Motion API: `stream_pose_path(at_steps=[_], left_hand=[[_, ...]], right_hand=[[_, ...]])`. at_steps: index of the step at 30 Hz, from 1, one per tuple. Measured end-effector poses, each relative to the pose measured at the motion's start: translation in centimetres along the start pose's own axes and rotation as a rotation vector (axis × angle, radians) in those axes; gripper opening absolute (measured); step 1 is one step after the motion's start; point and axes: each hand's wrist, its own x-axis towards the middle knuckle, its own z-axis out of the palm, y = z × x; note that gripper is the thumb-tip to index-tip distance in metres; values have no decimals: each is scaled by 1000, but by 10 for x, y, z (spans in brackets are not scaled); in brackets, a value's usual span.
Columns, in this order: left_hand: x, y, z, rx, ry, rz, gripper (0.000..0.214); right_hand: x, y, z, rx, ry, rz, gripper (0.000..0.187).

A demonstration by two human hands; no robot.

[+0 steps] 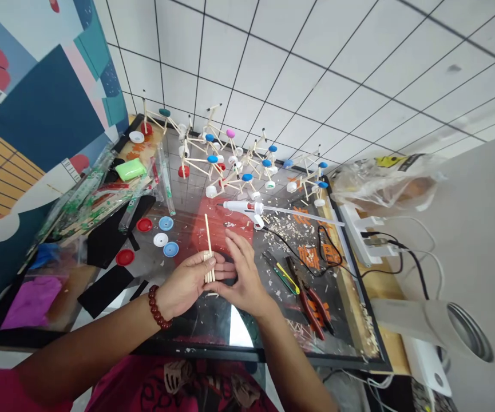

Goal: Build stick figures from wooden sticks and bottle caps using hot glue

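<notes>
A small bundle of short, pale wooden sticks (209, 273) lies across the fingers of my left hand (187, 281), whose thumb presses on it. One longer stick (208, 232) rises from the bundle, pointing away from me. My right hand (245, 280) is beside it, fingers stretched and apart, with its thumb at the bundle's lower end; whether that thumb presses on the sticks is unclear. Just beyond my hands, a white hot glue gun (242, 207) lies on the table with a long glue stick (303, 214) in its back.
Several stick models with coloured caps (247, 177) stand along the tiled wall. Loose caps (160, 240) and black pieces (105, 289) lie left. Red-handled pliers (311, 312), a yellow tool (288, 277) and wood scraps lie right. A power strip (365, 234) with cords borders the table.
</notes>
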Motion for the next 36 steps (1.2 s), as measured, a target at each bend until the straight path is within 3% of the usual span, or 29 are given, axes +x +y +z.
stream_pose_path(at_steps=[8, 13, 14, 18, 20, 27, 31, 36], left_hand=[[-2, -8, 4, 147, 32, 143, 28], [-4, -10, -3, 384, 45, 269, 32], [-4, -10, -4, 451, 53, 302, 36], [-4, -11, -7, 674, 54, 333, 59], [-5, -11, -6, 731, 53, 331, 65], [-10, -7, 0, 778, 66, 320, 66], [-9, -5, 0, 800, 59, 303, 62], [-8, -3, -3, 641, -79, 174, 58]], right_hand=[[-4, -1, 6, -59, 80, 1, 95], [1, -4, 1, 183, 32, 120, 107], [2, -4, -1, 279, 43, 163, 99], [7, -7, -3, 619, 106, 349, 34], [7, -8, 0, 722, 115, 432, 22], [3, -9, 13, 1044, 60, 615, 26], [3, -11, 13, 1036, 104, 648, 27], [6, -8, 5, 899, 175, 593, 20]])
